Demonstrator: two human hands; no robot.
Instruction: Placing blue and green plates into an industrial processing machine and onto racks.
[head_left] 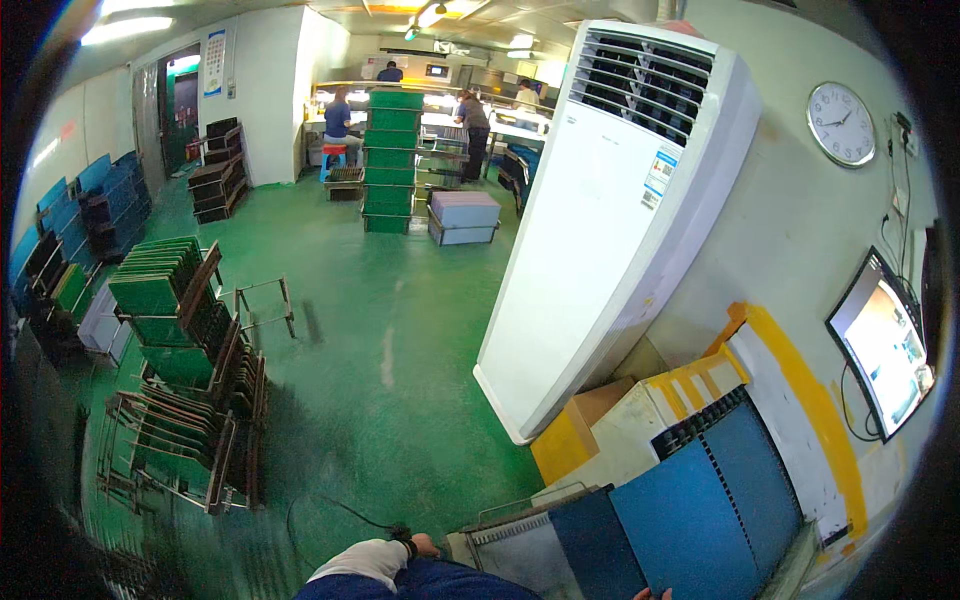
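Note:
My left hand extends from a white sleeve with a dark cuff and is beside the near left corner of a metal conveyor frame. Its fingers are mostly hidden, so its grip does not show. Only a few fingertips of my right hand enter at the lower edge, by the near edge of a flat blue panel. Whether they grip the panel cannot be made out. A second blue panel lies beyond it, past a dark toothed strip. A darker blue panel lies on the left.
A tall white air conditioner stands ahead. Racks of green boards are on the left. Green crates are stacked farther off, near several people at lit benches. A screen and clock hang right. A cable lies on the floor.

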